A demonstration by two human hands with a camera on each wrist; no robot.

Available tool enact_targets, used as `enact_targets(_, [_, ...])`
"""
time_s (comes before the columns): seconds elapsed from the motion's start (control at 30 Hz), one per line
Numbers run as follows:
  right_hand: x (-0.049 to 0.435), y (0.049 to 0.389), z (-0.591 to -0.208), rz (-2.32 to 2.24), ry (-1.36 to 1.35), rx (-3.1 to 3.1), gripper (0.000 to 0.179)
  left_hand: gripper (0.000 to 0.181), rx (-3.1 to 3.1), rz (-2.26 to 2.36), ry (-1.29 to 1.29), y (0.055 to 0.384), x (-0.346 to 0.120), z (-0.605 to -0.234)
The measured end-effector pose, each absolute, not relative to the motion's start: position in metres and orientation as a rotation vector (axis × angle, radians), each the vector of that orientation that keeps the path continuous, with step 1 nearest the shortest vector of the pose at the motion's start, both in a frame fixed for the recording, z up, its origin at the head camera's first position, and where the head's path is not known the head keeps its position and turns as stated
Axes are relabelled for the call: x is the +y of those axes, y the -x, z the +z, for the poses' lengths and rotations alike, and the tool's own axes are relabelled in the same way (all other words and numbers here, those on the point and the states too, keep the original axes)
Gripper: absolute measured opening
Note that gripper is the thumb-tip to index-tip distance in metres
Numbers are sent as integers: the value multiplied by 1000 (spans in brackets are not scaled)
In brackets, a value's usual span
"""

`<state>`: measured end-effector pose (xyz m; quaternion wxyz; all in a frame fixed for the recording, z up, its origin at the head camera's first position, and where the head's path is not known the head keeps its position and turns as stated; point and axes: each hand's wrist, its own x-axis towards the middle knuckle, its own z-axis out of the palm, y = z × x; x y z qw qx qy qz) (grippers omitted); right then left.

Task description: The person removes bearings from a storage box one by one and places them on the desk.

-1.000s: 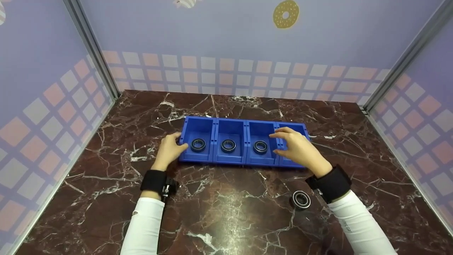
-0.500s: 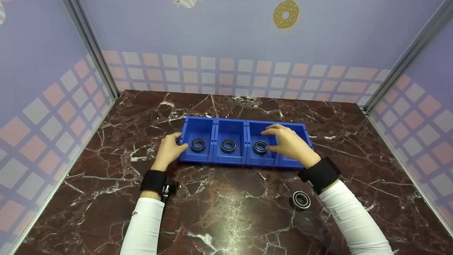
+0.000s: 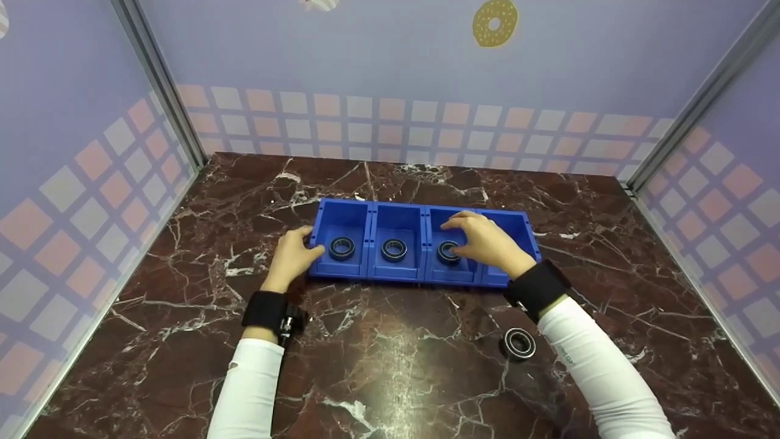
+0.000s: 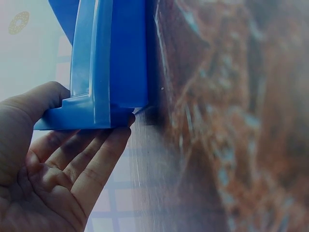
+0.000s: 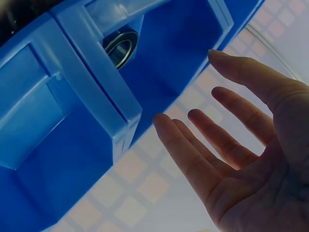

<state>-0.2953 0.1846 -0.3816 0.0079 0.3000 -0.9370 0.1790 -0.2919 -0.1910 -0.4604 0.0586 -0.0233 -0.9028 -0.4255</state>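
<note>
A blue four-part storage bin (image 3: 396, 274) lies across the table, its compartments side by side. My left hand (image 3: 291, 259) holds its left end; in the left wrist view the thumb lies on the rim and the fingers (image 4: 99, 169) stretch along the outer side. Black ball bearings lie in the left compartment (image 3: 342, 249), the second one (image 3: 394, 250) and the third one (image 3: 446, 252). Over the third compartment hovers my right hand (image 3: 487, 244), thumb and fingers apart with nothing between them. In the right wrist view a bearing (image 5: 120, 47) shows beyond the spread fingers (image 5: 181, 150).
Another bearing (image 3: 518, 344) lies on the dark red marbled table (image 3: 365, 353), in front of the bin and close to the right forearm. Purple panels (image 3: 402, 55) with printed squares enclose the table at the back and both sides.
My right hand has moved left from the fourth compartment to above the third, its thumb now overlapping the bearing there. The left hand and the bin have stayed in place.
</note>
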Motion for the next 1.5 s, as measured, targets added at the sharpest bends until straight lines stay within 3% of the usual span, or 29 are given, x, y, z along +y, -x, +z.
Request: enact_targets(1.5, [170, 325, -402, 427, -911, -3081, 47, 55, -2732, -1317, 56, 291, -190, -460])
